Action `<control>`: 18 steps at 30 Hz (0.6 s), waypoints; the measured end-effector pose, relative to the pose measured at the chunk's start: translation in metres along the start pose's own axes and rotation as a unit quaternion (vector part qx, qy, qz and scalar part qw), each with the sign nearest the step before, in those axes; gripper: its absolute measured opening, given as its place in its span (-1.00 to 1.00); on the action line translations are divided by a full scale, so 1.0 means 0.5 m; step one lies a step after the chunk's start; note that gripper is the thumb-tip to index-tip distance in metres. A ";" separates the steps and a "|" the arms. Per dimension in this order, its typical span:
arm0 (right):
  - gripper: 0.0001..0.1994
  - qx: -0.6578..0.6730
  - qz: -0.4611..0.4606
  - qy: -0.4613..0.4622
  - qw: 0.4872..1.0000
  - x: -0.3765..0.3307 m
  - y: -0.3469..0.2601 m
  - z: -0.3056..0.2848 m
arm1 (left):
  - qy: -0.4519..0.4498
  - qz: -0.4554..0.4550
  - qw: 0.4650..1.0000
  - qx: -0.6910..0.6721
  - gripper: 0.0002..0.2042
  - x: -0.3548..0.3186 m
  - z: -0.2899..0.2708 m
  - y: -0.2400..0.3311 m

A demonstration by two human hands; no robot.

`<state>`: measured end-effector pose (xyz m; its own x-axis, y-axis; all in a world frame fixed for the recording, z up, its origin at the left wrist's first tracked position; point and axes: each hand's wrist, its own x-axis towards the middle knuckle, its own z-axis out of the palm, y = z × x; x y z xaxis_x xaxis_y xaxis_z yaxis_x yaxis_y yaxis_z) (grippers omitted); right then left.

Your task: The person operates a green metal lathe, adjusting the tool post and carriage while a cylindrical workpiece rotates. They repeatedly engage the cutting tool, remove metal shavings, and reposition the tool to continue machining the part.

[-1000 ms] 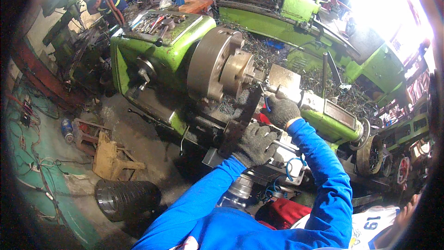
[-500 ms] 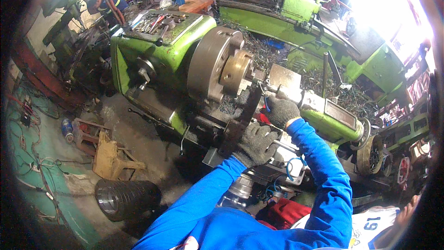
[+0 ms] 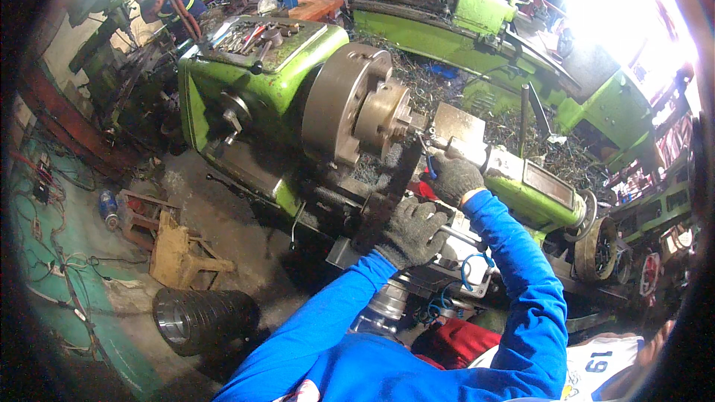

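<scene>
Left hand [image 3: 411, 235]: gloved, fingers curled at the end of a silver bar [image 3: 463, 236]; whether closed on it, cannot tell.
Right hand [image 3: 456, 180]: gloved, narrow, holding a blue tool [image 3: 432, 167], thin tip near the workpiece [image 3: 382, 119].
Workpiece: round, stepped, mounted at the face of the chuck [image 3: 328, 115].
Headstock [image 3: 298, 67]: green, left of the chuck; loose hand tools [image 3: 253, 36] on top.
Second lathe [image 3: 406, 33]: green, beyond, metal chips [image 3: 418, 83] before it.
</scene>
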<state>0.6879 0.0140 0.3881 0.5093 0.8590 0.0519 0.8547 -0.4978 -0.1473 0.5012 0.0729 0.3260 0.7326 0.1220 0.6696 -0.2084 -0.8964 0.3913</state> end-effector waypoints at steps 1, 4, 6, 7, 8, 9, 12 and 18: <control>-0.56 0.004 0.000 0.003 1.000 -0.002 -0.005 -0.005 | 0.001 0.002 1.000 0.000 -0.60 0.000 -0.001 -0.002; -0.53 0.005 0.010 -0.006 1.000 -0.004 -0.004 -0.010 | 0.001 0.004 1.000 -0.002 -0.60 0.002 -0.003 0.001; -0.52 0.003 0.013 -0.010 1.000 -0.004 -0.002 -0.011 | -0.001 0.001 1.000 0.001 -0.60 0.005 -0.005 0.004; -0.52 0.003 0.012 -0.009 1.000 -0.005 -0.001 -0.012 | 0.000 0.004 1.000 0.003 -0.60 0.004 -0.003 0.004; -0.51 0.007 0.016 -0.016 1.000 -0.004 -0.004 -0.015 | 0.001 0.007 1.000 0.006 -0.61 0.002 -0.002 0.002; -0.50 0.010 0.020 -0.023 0.999 -0.003 -0.006 -0.017 | 0.002 0.009 1.000 0.009 -0.61 0.001 0.000 -0.001; -0.49 0.018 0.028 -0.027 0.999 -0.003 -0.007 -0.016 | 0.001 0.017 1.000 0.006 -0.60 -0.002 0.005 -0.006; -0.55 0.008 0.006 -0.010 1.000 0.002 0.009 0.010 | 0.003 0.004 1.000 0.003 -0.59 -0.001 0.001 -0.001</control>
<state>0.6917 0.0131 0.3826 0.5172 0.8553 0.0306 0.8469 -0.5063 -0.1626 0.5013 0.0730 0.3251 0.7270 0.1170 0.6766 -0.2102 -0.9001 0.3815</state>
